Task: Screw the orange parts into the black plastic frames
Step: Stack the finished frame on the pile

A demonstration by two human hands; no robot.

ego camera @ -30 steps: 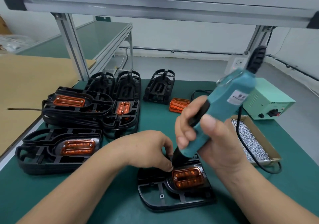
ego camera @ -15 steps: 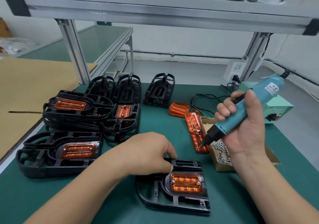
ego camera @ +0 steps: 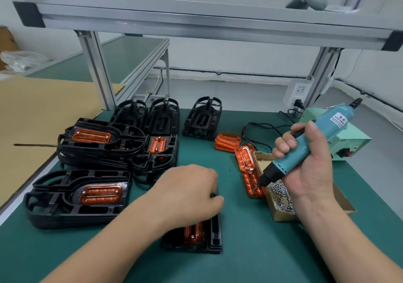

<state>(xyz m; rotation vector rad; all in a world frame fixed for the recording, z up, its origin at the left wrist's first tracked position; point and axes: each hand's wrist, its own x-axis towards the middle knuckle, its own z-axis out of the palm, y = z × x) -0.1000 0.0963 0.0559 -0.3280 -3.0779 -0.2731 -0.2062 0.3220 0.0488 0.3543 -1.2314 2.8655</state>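
- The green work mat (ego camera: 250, 250) spreads across the whole bench and serves as the landmark for everything below.
- On the mat's far-left part, black frames (ego camera: 102, 143) are stacked in piles, the top ones already carrying orange inserts; another fitted frame (ego camera: 72, 197) lies flat at the left edge, nearer the person.
- Near the mat's front centre lies the black frame (ego camera: 214, 232) being worked on, tilted up on edge, with its orange part (ego camera: 194, 231) seated in it and one screw head showing.
- The left hand (ego camera: 187, 197) covers the top of that frame, fingers curled down and clamped on it.
- The right hand (ego camera: 305, 165) is over the mat's right side, fist closed tight around a teal electric screwdriver (ego camera: 309, 145), which slants down to the left.
- The screwdriver's tip sits over a cardboard box of screws (ego camera: 281, 197) at the right of the mat; whether it touches the screws I cannot tell.
- Loose orange parts (ego camera: 246, 160) lie just beside that box, toward the mat's centre, with one more (ego camera: 227, 142) farther back.
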